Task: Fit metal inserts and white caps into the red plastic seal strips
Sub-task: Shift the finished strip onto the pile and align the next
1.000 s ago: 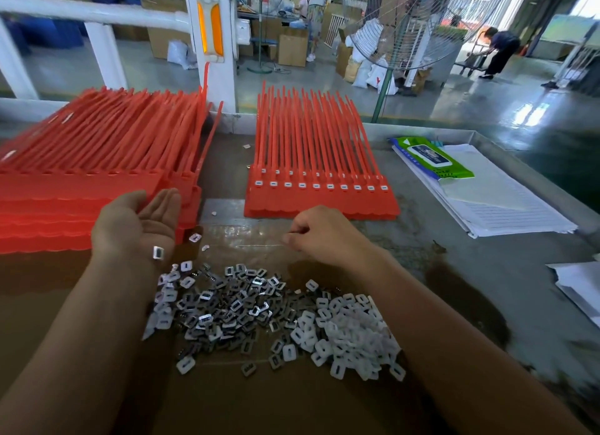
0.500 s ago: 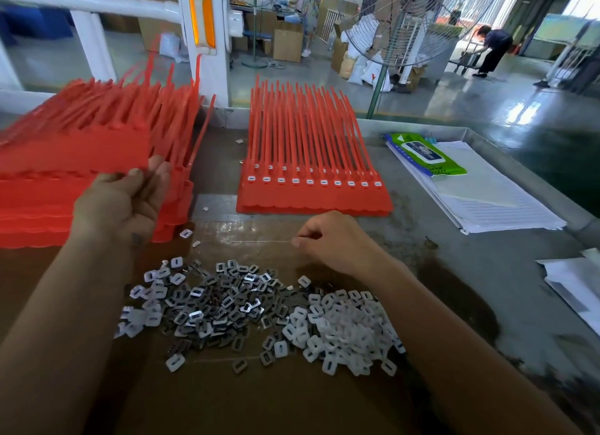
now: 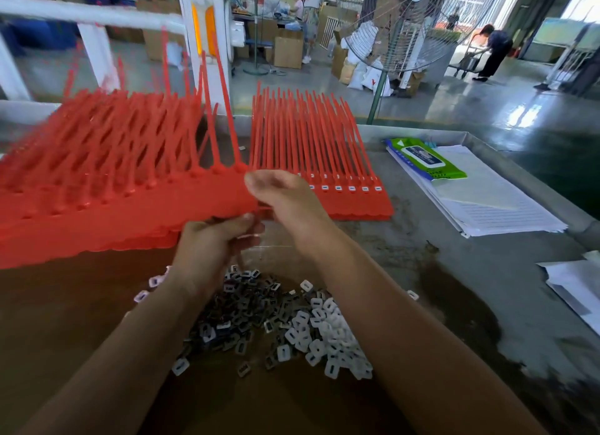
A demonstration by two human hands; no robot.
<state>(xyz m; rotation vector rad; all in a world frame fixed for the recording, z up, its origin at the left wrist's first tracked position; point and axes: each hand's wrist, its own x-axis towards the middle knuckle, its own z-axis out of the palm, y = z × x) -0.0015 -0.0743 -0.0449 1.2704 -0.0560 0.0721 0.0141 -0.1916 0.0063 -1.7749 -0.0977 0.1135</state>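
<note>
Both hands up at the centre of the view, above the tabletop. Left hand has its fingers curled, thumb pinching the lower right corner of a red strip sheet. Right hand has its fingers curled over the same sheet's right edge. The exact grip is motion-blurred, but it looks like a pinch.

The sheet is raised and tilted, tails pointing up and away, over the stack of red strips at the left. A second sheet lies flat just right of the hands, with a row of white pieces in its heads.

Loose metal inserts are piled between the forearms, with the white caps touching them on the right. A paper stack with a green packet on it sits far right.
</note>
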